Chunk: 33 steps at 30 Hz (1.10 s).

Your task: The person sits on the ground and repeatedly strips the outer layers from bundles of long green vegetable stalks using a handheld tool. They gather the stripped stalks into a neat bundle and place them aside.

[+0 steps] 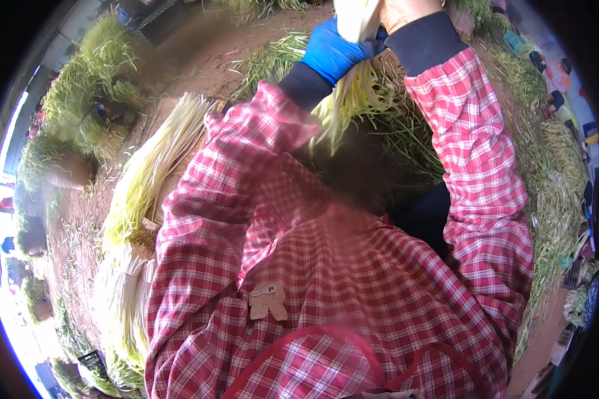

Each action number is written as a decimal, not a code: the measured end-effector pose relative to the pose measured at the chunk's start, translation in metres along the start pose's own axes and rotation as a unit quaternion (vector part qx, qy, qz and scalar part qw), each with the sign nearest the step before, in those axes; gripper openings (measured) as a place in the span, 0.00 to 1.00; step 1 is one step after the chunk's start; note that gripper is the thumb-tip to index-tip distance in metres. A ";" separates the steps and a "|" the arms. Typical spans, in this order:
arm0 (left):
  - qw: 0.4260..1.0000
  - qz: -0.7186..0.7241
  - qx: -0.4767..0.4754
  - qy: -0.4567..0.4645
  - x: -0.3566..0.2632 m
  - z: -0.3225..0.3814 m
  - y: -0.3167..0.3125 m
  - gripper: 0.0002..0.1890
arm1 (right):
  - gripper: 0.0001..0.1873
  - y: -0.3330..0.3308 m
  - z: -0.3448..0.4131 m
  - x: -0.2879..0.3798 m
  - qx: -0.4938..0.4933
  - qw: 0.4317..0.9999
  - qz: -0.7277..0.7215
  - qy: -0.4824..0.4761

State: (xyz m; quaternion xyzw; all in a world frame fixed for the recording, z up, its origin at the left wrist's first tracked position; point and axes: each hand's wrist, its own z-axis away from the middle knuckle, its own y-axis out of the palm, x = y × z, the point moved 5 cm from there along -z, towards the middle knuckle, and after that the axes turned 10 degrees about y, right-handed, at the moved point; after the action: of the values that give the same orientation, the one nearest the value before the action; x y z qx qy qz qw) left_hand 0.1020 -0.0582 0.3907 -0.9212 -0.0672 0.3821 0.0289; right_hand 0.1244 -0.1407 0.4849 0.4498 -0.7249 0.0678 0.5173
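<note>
My left hand (332, 52), in a blue glove, is closed around a bundle of long leafy stalks (357, 22) that look like blanched chives. White stems stick up above the fist to the top edge. Below it, yellow-green leaf tips (342, 107) hang loose. My right hand (407, 11) is beside the white stems, cut off by the top edge; its fingers cannot be made out. Under the bundle lies a heap of green leaves (412, 134), partly in dark blur.
To my left lie a long pile of pale stalks (147, 164) and bundled white stems (125, 289). Green bunches (97, 65) stand farther off on the brown floor (194, 60). Leaf litter (554, 199) spreads along the right, with people and goods blurred at the rim.
</note>
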 end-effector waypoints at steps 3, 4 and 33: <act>0.971 0.233 -0.038 -0.042 0.003 0.007 -0.001 0.15 | 0.12 0.010 0.009 0.008 0.045 0.993 0.058 0.087; 0.960 0.276 -0.044 -0.024 -0.002 0.009 -0.005 0.14 | 0.21 0.003 0.016 0.016 0.024 0.988 0.138 0.071; 0.938 0.317 -0.125 -0.070 -0.015 0.041 -0.099 0.09 | 0.17 -0.087 0.154 -0.008 -0.218 0.757 0.616 -0.028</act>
State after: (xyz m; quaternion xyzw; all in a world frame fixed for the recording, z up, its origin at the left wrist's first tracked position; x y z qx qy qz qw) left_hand 0.0521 0.0381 0.3826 -0.8621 0.1789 0.4234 -0.2135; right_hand 0.0816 -0.2740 0.3760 -0.2171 -0.8547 0.1992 0.4274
